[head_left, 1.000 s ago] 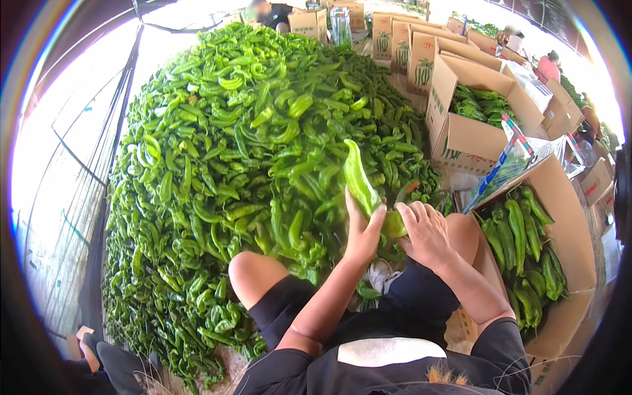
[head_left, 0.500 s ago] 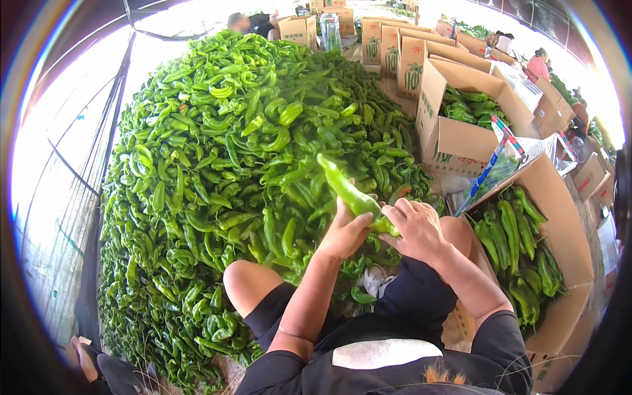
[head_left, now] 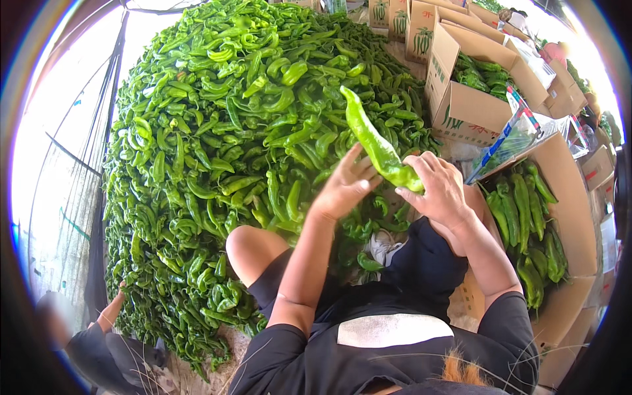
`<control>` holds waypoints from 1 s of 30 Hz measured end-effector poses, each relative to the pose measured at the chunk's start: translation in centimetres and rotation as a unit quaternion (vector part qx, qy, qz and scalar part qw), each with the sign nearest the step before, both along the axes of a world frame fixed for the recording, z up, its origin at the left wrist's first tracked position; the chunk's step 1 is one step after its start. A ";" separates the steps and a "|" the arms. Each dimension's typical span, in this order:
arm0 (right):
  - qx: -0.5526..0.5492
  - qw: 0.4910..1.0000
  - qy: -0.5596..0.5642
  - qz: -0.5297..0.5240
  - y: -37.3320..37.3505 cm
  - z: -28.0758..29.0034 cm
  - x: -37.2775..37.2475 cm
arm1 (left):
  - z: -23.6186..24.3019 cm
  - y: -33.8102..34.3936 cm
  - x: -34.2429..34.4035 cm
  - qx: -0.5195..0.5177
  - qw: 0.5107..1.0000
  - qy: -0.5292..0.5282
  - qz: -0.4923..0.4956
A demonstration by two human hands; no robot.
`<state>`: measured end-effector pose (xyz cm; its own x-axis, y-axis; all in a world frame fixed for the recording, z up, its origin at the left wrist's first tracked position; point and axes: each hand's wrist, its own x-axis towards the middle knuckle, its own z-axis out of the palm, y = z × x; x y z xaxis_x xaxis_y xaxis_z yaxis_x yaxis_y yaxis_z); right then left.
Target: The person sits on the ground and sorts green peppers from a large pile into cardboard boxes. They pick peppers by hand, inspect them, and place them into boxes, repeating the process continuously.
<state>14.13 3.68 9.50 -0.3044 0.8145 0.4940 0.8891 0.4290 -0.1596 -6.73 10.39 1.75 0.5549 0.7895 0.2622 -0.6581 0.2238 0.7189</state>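
A long, light green pepper [head_left: 373, 141] is raised in front of me, its tip pointing up and away to the left. My right hand [head_left: 442, 189] grips it by the thick end, thumb below and fingers over the top. Just left of the pepper is my left hand [head_left: 343, 184], slightly blurred, its fingers apart and nothing held in them; whether a fingertip touches the pepper I cannot tell. Beyond and beneath both hands spreads a large pile of green peppers [head_left: 197, 151], reaching close to my knees.
At my right stands an open cardboard box [head_left: 570, 217] partly filled with long peppers [head_left: 520, 210]. Another box [head_left: 469, 117] with peppers lies farther off, and several cartons [head_left: 419, 33] line the back. A blue-edged plastic bag [head_left: 503, 148] sits between boxes. Another person [head_left: 108, 349] is at the lower left.
The pepper has risen and swung up in my right hand. My left hand has let go of it and opened. At the lower left, the other person has come further into view, reaching toward the pile.
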 end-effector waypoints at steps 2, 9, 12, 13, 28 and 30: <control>0.013 1.000 -0.014 0.002 0.0 -1.1 -0.6 | -0.8 -0.6 3.4 0.076 0.992 0.047 0.088; 0.000 1.000 -0.007 0.017 -0.5 -1.9 -1.5 | 0.2 0.7 5.0 -0.006 0.946 0.142 0.293; -0.052 0.983 0.155 0.081 -0.1 -3.7 -1.2 | 1.3 1.4 3.1 -0.086 0.987 0.033 0.131; -0.262 0.870 0.403 0.111 0.1 -4.3 -0.7 | 0.4 2.3 2.7 -0.134 0.984 -0.107 0.055; -0.055 0.993 0.079 -0.073 -6.9 -2.9 2.3 | 3.2 -6.5 10.1 0.070 0.978 0.108 0.163; 0.004 0.989 0.065 -0.131 -7.9 -3.6 2.4 | 3.1 -6.6 11.7 0.113 0.965 0.143 0.187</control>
<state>16.51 -4.21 5.89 -0.0171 0.8531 0.5215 0.9417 0.1890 -0.2784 5.00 3.74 4.89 0.3167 0.8894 0.3296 -0.4302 -0.1750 0.8856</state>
